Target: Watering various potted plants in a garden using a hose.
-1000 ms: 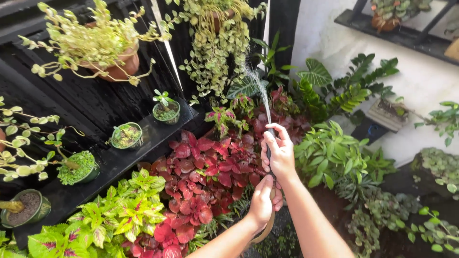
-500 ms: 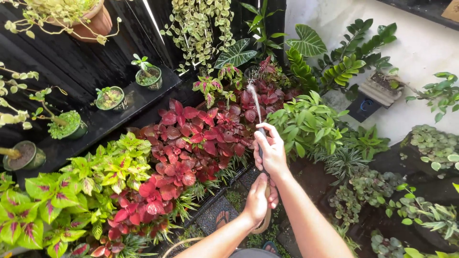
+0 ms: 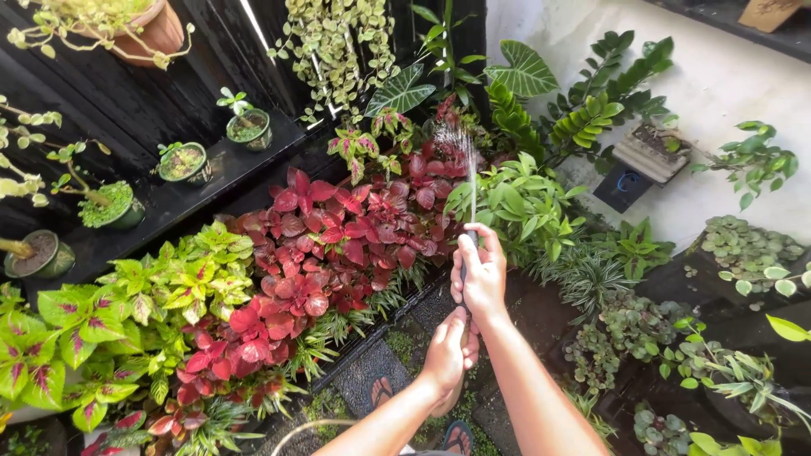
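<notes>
Hose, a thin dark rubber one (image 3: 463, 272), runs up between my two hands, and a thin jet of water (image 3: 470, 169) leaves its tip and breaks into spray over the red-leaved plants (image 3: 338, 236) massed in the middle of the bed. Left of them spreads a clump of lime-green leaves with pink centres (image 3: 160, 295), and to the right a bushy bright-green plant (image 3: 515, 203) stands just beside the jet. A long black wooden shelf (image 3: 182, 203) on the left carries small round green pots (image 3: 183, 160) in a row, with a terracotta pot (image 3: 148, 29) hanging above it. Against the white wall (image 3: 726, 93) on the right leans a small dark square sign with a blue ring on it (image 3: 623, 184), half hidden by leaves. My right hand (image 3: 480, 270) is closed around the hose near its tip, thumb pressed at the outlet. My left hand (image 3: 448, 350) grips the hose just below, fingers wrapped round it. Beneath them my sandalled foot (image 3: 382, 390) rests on dark paving.
</notes>
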